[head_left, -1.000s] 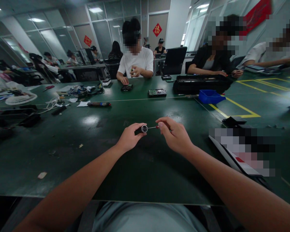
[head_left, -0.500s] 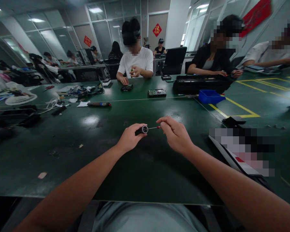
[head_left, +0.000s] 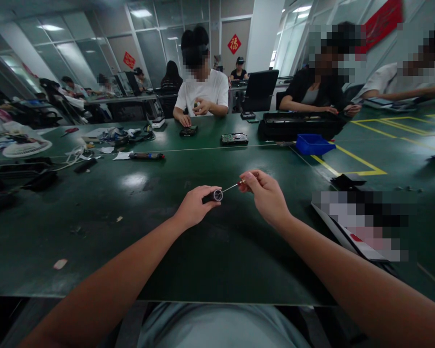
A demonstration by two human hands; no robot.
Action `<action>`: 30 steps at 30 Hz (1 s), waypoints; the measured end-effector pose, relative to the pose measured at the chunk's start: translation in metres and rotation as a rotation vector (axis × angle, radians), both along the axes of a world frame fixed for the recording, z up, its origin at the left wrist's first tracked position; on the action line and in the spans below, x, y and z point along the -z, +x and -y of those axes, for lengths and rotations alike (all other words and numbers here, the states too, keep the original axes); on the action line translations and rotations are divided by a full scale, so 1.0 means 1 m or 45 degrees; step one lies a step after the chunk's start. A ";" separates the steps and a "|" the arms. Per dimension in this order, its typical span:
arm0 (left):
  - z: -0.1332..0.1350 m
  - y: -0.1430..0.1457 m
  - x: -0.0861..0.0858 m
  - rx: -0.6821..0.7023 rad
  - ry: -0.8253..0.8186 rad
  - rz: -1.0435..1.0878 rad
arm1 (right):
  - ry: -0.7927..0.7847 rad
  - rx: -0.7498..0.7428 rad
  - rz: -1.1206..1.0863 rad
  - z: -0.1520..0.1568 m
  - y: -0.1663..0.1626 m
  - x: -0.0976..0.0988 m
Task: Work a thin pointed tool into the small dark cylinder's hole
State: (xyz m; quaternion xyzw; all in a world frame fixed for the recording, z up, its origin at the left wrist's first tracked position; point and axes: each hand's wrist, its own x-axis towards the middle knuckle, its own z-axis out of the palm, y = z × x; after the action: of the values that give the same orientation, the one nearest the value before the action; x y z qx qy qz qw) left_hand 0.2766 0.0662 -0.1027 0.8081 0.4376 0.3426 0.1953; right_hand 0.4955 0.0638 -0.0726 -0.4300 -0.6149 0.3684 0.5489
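In from the table's near edge (head_left: 217, 298), the left hand (head_left: 194, 208) grips a cylinder (head_left: 209, 197), the right hand (head_left: 267, 197) a screwdriver (head_left: 241, 182) at its mouth, apparently unfinished.

Green table (head_left: 94, 212), pale scrap (head_left: 60, 264) near its front edge. Left side: round white grille (head_left: 27, 147), jumbled cables, dark stick-shaped tool (head_left: 147, 156) with its end at a white paper (head_left: 122, 155). Centre, far side: flat unit with green board (head_left: 234, 139). Right of that, long black casing (head_left: 300, 128), blue bin (head_left: 314, 144) just in front, yellow lines (head_left: 369, 171) on the surface. Across: person in white shirt (head_left: 217, 89), one hand on a small dark unit (head_left: 188, 130). Behind: black chair (head_left: 263, 89), red diamond sign (head_left: 234, 43) on a door.
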 end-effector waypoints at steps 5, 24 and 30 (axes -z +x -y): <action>-0.004 -0.003 0.000 0.107 0.086 -0.071 | -0.100 -0.007 -0.129 -0.008 0.002 0.009; 0.000 -0.001 -0.006 -0.017 0.051 -0.131 | 0.035 0.069 0.011 -0.001 -0.001 0.007; 0.000 -0.001 -0.007 -0.022 0.049 -0.135 | 0.084 0.140 0.171 0.002 -0.001 0.004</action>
State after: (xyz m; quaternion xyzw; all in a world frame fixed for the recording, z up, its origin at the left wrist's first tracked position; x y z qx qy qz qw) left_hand 0.2754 0.0659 -0.0960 0.8248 0.4478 0.3094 0.1534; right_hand 0.4945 0.0615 -0.0768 -0.4685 -0.6376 0.2877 0.5396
